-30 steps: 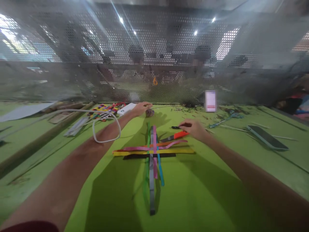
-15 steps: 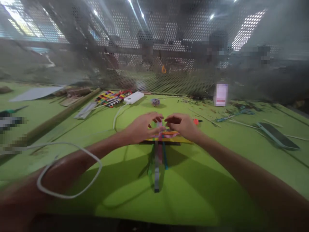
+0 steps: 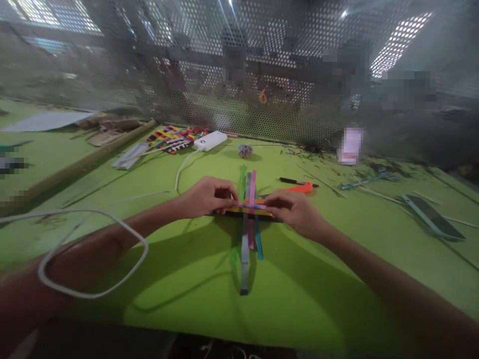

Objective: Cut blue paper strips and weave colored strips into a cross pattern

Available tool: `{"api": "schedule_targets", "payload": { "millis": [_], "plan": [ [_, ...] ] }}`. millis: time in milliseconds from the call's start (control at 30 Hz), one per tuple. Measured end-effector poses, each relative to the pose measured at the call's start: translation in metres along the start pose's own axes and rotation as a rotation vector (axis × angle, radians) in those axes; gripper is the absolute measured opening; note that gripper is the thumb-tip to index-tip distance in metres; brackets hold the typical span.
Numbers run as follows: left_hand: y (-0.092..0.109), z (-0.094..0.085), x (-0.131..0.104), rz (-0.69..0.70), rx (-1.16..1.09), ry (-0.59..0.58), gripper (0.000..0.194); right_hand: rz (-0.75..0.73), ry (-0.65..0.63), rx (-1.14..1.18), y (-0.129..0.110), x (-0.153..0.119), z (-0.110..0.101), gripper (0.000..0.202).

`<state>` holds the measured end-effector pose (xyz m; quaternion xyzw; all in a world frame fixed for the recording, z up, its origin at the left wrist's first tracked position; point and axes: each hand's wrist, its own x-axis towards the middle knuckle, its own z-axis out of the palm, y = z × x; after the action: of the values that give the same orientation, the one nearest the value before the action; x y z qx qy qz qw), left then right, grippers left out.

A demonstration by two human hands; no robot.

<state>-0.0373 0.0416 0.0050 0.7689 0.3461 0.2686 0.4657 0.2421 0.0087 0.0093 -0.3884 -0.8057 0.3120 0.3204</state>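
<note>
Colourful flat strips cross each other in a small weave at the middle of the table. Toward me run a grey strip (image 3: 244, 254), a pink strip (image 3: 252, 187), a green strip (image 3: 243, 180) and a blue strip (image 3: 259, 244). Crosswise lie yellow (image 3: 239, 211), orange and dark strips, with a thin pink-purple strip (image 3: 247, 205) over them. My left hand (image 3: 209, 198) is closed in a pinch at that strip's left end. At its right end, my right hand (image 3: 294, 210) pinches with thumb and forefinger. The fingers partly hide the strip ends.
Behind my right hand lie an orange-handled tool (image 3: 304, 187) and a black pen (image 3: 287, 180). A white power bank (image 3: 211, 141) trails a cable (image 3: 93, 295) across my left forearm. A colourful woven piece (image 3: 170, 139), pole (image 3: 75, 172) and phone (image 3: 434, 217) lie around; perforated mesh (image 3: 209, 107) stands behind.
Both hands have lowered onto the crosswise strips, and my right hand has shifted slightly right and nearer. The far ends of the lengthwise strips now show between the hands.
</note>
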Motion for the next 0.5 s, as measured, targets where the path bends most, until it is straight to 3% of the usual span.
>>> {"api": "schedule_targets", "payload": {
  "millis": [67, 233, 500],
  "plan": [
    [0.003, -0.007, -0.004, -0.013, 0.058, -0.077, 0.019, -0.088, 0.054, -0.147, 0.008, -0.006, -0.008, 0.011],
    [0.015, -0.016, -0.011, 0.091, 0.262, -0.138, 0.02, -0.267, 0.118, -0.483, 0.02, -0.011, -0.025, 0.019],
    [0.002, -0.02, -0.009, 0.22, 0.575, -0.07, 0.019, -0.257, 0.176, -0.504, 0.02, -0.007, -0.04, 0.018]
  ]
}}
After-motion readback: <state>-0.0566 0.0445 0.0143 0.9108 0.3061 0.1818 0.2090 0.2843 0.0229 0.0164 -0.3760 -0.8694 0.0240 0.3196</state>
